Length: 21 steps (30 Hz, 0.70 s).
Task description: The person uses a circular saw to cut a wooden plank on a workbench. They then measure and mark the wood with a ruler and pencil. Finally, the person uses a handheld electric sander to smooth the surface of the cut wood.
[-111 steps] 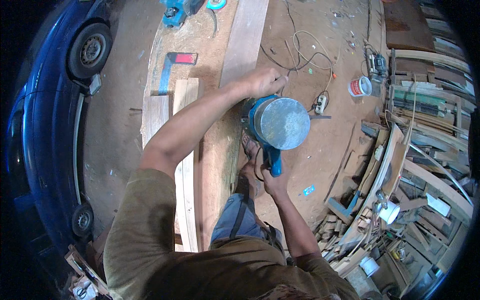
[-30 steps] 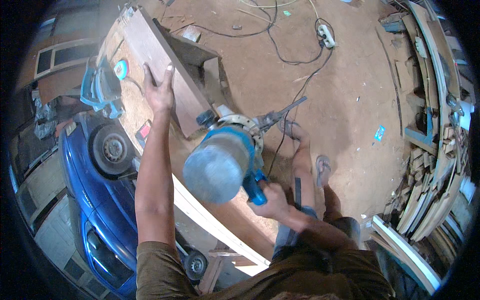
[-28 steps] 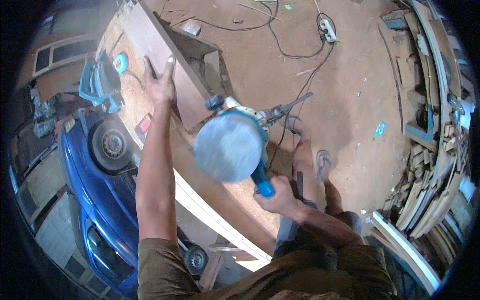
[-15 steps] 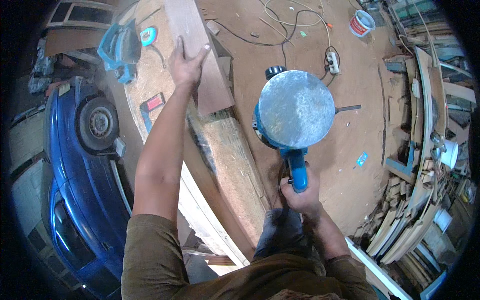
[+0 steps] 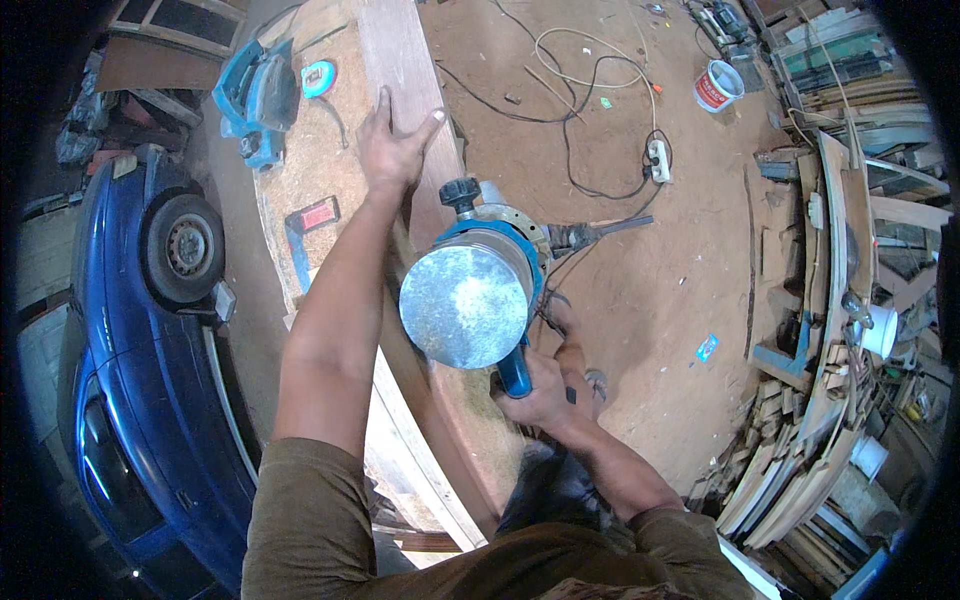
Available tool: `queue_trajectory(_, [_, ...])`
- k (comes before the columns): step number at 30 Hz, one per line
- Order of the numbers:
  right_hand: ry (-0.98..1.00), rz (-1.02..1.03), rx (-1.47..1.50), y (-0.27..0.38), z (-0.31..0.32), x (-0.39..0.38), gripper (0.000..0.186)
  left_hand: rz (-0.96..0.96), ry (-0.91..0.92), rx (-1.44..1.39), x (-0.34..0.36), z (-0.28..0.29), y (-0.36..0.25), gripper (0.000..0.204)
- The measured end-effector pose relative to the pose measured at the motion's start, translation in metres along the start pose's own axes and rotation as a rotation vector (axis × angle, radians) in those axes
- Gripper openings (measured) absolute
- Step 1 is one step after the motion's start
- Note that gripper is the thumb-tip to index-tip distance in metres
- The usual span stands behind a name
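My left hand lies on a long reddish-brown wooden board, its fingers and thumb spread over the top face. In my right hand is the blue rear handle of a power tool with a large round silver cap. A black knob sticks out from the tool's far side. The tool is over the near end of the board and hides it. Whether its underside touches the wood, I cannot tell.
Left of the board, on the sawdust-covered bench, lie a blue planer, a turquoise tape measure and a blue-and-red square. Cables and a white power strip lie on the floor, near a bucket. Wood offcuts fill the right side.
My right hand has brought the tool leftward to the board's near end and tilted it, so its cap faces more toward me. My left hand stays on the board.
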State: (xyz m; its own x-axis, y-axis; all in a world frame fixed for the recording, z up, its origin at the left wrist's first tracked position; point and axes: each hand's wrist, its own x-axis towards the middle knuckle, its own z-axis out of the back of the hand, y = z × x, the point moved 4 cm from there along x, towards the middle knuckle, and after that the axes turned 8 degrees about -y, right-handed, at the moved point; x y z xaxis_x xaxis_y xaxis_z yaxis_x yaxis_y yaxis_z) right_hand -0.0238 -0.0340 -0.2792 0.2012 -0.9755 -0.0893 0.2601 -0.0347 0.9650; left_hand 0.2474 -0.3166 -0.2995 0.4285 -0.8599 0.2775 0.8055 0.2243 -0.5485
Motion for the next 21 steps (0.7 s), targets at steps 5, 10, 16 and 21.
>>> queue_trajectory(5, [0.036,-0.117,0.025,0.002,-0.007,0.007,0.026,-0.056,-0.073,0.057,-0.004,0.001,-0.005,0.100])
queue_trajectory(10, [0.045,-0.147,0.025,0.006,-0.009,0.023,0.026,-0.023,-0.047,0.009,-0.001,0.001,-0.004,0.099])
queue_trajectory(16, [0.072,-0.069,0.029,0.017,-0.003,0.039,0.028,0.019,-0.022,-0.075,0.000,-0.004,0.001,0.103])
queue_trajectory(21, [0.019,0.014,0.092,0.014,-0.003,0.046,0.030,0.017,-0.032,-0.090,-0.001,-0.006,-0.004,0.095])
